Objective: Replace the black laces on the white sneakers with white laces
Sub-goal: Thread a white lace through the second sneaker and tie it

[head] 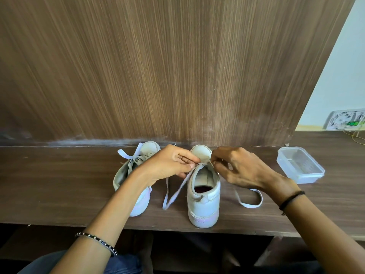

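Brown wooden ledge (59,184) backed by a wood-grain panel (158,66). The centre sneaker (203,202) stands on the ledge, heel nearest the camera, toe toward the panel, long axis running straight away. Above its tongue, left hand (167,165) and right hand (243,167) each pinch the white lace (177,191). Second sneaker (126,171) to its left; clear container (300,165) to its right.

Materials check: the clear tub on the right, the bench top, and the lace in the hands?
Tub: looks like thin clear plastic, slightly frosted; the wood shows through its walls.
Bench top: dark matte wood grain, laminate or veneer, cannot tell which.
Lace: probably flat woven fabric, white and matte; it lies limp in loops.
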A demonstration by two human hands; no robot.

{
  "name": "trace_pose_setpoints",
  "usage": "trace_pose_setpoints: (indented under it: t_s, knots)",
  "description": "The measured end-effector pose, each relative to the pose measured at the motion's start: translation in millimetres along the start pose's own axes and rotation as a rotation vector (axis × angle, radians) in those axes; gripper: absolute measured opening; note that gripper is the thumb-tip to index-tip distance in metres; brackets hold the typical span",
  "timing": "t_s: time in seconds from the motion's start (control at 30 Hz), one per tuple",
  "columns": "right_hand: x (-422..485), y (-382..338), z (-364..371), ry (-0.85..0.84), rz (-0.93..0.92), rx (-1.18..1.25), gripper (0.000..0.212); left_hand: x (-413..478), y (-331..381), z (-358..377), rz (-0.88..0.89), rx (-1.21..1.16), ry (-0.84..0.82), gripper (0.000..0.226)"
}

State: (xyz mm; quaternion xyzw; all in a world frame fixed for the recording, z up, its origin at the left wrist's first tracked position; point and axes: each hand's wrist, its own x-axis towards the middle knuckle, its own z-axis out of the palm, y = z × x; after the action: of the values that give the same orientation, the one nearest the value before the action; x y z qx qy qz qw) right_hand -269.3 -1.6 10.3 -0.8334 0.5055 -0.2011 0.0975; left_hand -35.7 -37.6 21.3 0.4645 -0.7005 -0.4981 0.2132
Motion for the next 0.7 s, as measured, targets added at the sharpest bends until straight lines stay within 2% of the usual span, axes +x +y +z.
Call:
trace_pose_setpoints:
  t_s: [0.17,0.27,0.4,0.5,0.63,0.7]
  knots:
    - [3.1,-3.9,-0.6,-0.079,0.148,0.248,0.024,5.9,-7.4,2.1,0.078,0.124,0.09,0.012]
    - [5.6,-3.7,0.3,-0.114,0.214,0.358,0.03,9.4,-6.2,5.3,0.126,0.285,0.134,0.004]
    - [8.2,2.2,1.5,-0.168,0.264,0.469,0.034,3.7,-2.2,9.5,0.211,0.515,0.142,0.008]
    - [6.2,1.9,-1.9,-0.181,0.242,0.448,0.033,2.3,-3.4,9.6,0.236,0.534,0.13,0.008]
    - [3.6,8.6,-11.0,-0.124,0.128,0.443,0.007,3.5,-4.7,9.2,0.245,0.485,0.133,0.006]
    - [3.8,13.5,-13.3,-0.08,0.035,0.327,0.014,4.9,-5.2,9.9,0.275,0.488,0.149,0.006]
